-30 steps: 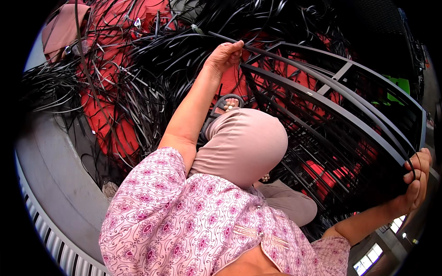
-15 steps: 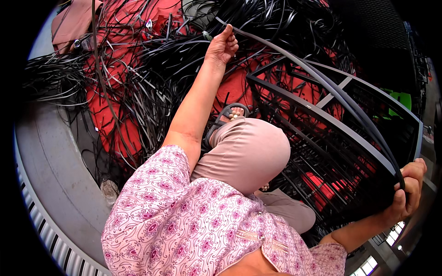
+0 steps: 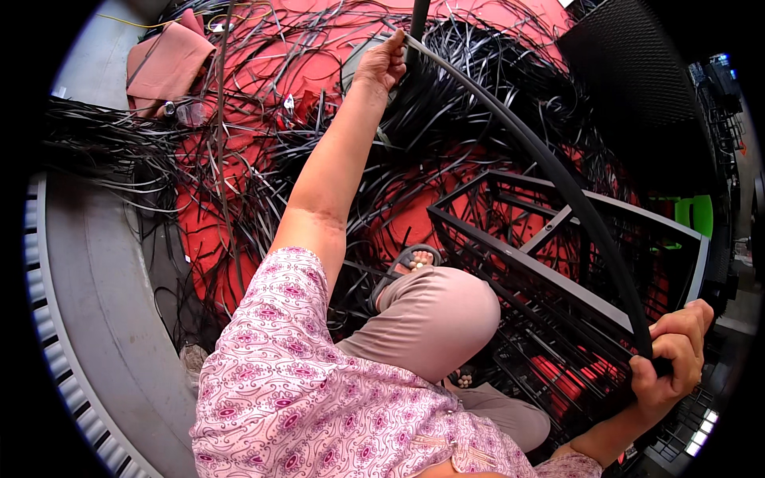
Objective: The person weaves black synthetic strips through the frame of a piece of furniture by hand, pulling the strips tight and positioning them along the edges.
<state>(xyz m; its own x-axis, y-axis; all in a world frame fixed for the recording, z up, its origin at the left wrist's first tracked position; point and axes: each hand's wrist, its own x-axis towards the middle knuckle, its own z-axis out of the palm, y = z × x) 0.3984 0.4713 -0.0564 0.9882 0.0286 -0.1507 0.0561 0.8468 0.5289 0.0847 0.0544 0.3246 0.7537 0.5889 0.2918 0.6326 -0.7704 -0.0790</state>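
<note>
A long, flat black plastic strip (image 3: 567,179) arcs between my two raised hands. At the far end, my left hand (image 3: 385,62) is closed around it, arm stretched out over the pile of loose strips. My right hand (image 3: 676,350) grips the strip's near end at the right, thumb and fingers wrapped round it. Under the arc stands a black metal frame (image 3: 518,259) with a cross brace and rows of dark strips across its side. The right hand is beside the frame's near right corner; whether it touches is unclear.
Tangled black strips (image 3: 446,103) cover much of the red floor covering (image 3: 211,231). A pink cloth (image 3: 171,68) lies far left, by a grey ledge (image 3: 103,279). Back right stand a dark woven panel (image 3: 629,80) and a bright green object (image 3: 693,213). My sandalled foot (image 3: 416,259) is left of the frame.
My view has tilted, showing more of the floor at the back. The right hand has come down and inward slightly, still holding the strip. The left keeps its hold at the far end.
</note>
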